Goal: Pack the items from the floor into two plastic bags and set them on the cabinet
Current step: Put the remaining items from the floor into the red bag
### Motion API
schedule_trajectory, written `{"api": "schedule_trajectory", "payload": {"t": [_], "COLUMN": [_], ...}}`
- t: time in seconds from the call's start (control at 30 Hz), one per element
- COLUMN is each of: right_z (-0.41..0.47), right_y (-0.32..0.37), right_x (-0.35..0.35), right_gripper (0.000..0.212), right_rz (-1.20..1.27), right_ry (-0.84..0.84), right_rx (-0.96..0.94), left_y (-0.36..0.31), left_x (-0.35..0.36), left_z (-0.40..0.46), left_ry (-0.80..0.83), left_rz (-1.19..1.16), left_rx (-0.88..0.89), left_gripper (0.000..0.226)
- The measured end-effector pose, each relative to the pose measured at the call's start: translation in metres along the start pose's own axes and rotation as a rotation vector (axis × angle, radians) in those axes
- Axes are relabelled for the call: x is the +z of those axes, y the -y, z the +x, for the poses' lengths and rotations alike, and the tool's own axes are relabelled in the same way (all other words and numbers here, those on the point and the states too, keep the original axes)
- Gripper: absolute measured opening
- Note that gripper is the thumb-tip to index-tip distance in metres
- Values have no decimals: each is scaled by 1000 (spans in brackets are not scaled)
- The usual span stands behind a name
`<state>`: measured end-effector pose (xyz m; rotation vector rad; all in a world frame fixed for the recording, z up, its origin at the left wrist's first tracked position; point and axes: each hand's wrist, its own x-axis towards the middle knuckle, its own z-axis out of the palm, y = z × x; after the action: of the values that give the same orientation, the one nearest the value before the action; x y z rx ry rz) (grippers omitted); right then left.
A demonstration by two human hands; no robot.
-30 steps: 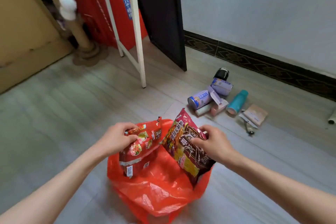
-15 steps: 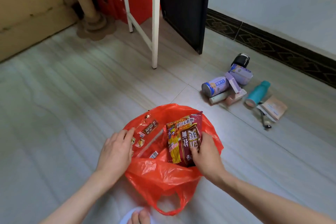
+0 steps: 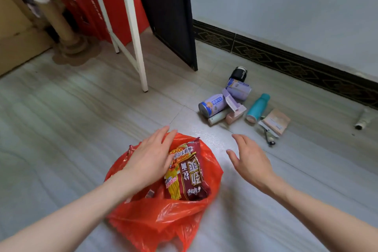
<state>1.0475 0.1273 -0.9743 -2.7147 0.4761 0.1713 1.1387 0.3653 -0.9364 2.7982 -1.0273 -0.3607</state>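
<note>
An orange plastic bag (image 3: 163, 217) lies open on the floor in front of me. A dark red noodle packet (image 3: 190, 174) lies inside it, and a second red packet is mostly hidden under my left hand (image 3: 150, 156), which rests flat on the bag's contents with straight fingers. My right hand (image 3: 248, 159) hovers open just right of the bag, holding nothing. Farther right on the floor lie two purple cans (image 3: 213, 104), a black jar (image 3: 239, 73), a teal bottle (image 3: 256, 107), small boxes (image 3: 235, 115) and a tan packet (image 3: 276, 121).
A white rack leg (image 3: 136, 32) and a dark panel (image 3: 169, 14) stand behind the bag. A scratching post (image 3: 61, 26) and a red box (image 3: 98, 0) are at the back left. A small tube (image 3: 363, 119) lies by the patterned skirting at the right.
Both packets have gone down into the bag. My right hand has let go of the dark packet and moved out to the right; my left hand now lies flat over the other packet.
</note>
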Motion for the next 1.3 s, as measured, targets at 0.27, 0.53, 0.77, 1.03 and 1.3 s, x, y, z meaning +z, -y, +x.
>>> {"api": "schedule_trajectory", "payload": {"t": [0.27, 0.53, 0.77, 1.03, 1.3], "right_z": [41, 113, 149, 155, 95], "right_y": [-124, -157, -163, -166, -103], "right_x": [-6, 3, 16, 5, -20], "right_gripper": [52, 61, 88, 30, 17], "right_rz": [-28, 381, 408, 792, 891], "right_ry": [-20, -201, -117, -298, -439], "right_rx": [285, 660, 976, 1062, 692], "left_y": [-54, -84, -120, -122, -80], "left_x": [59, 66, 70, 61, 11], "left_z": [89, 200, 269, 273, 194], "left_ry": [-81, -198, -223, -186, -155], "left_rz": [-234, -464, -728, -875, -918], "left_rx": [-15, -188, -619, -710, -484], "left_gripper": [61, 71, 59, 22, 32]}}
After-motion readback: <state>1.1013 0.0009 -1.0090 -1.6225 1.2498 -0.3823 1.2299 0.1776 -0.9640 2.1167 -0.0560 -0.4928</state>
